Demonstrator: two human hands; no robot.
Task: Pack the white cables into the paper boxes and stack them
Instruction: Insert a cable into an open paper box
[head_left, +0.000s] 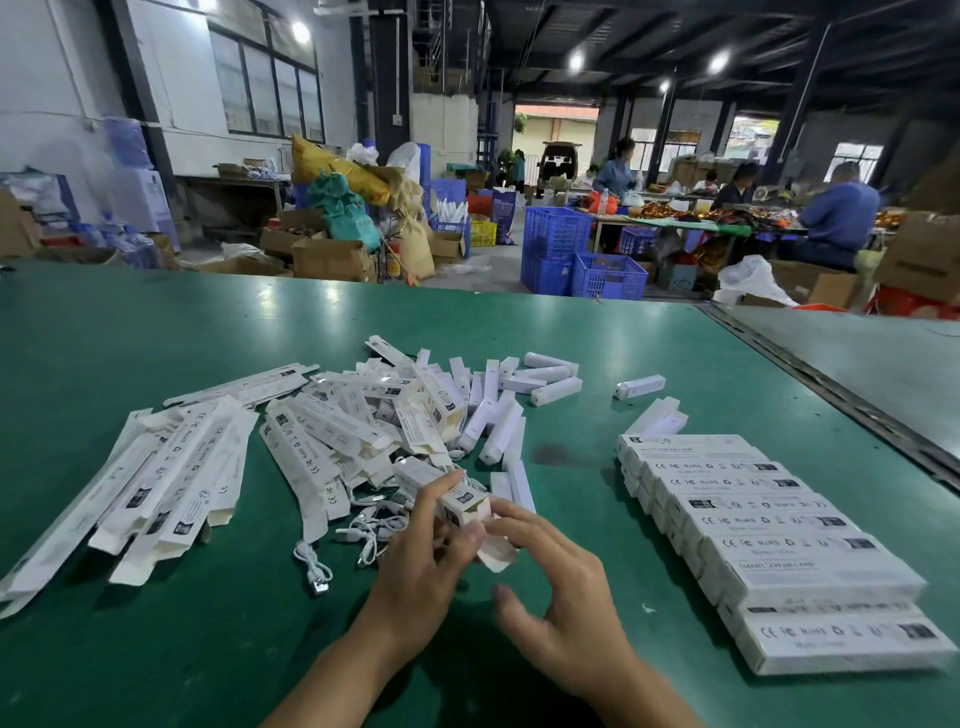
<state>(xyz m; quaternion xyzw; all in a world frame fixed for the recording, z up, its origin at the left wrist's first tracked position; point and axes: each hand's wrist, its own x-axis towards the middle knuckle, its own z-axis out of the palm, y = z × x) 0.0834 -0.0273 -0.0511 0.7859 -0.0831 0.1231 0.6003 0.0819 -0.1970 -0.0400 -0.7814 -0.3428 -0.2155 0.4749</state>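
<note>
Between pile (374, 415) and stack (769, 540), green tabletop (566, 457)

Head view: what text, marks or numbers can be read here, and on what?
"CE FC RoHS": top faces of the stacked boxes at the right.
"RoHS": a flat box at the left.
"CE": a loose box in the middle pile.
Headings and small lines on the stacked boxes: blurred, unreadable.
Print on the held box in the left hand: too small to read.
</note>
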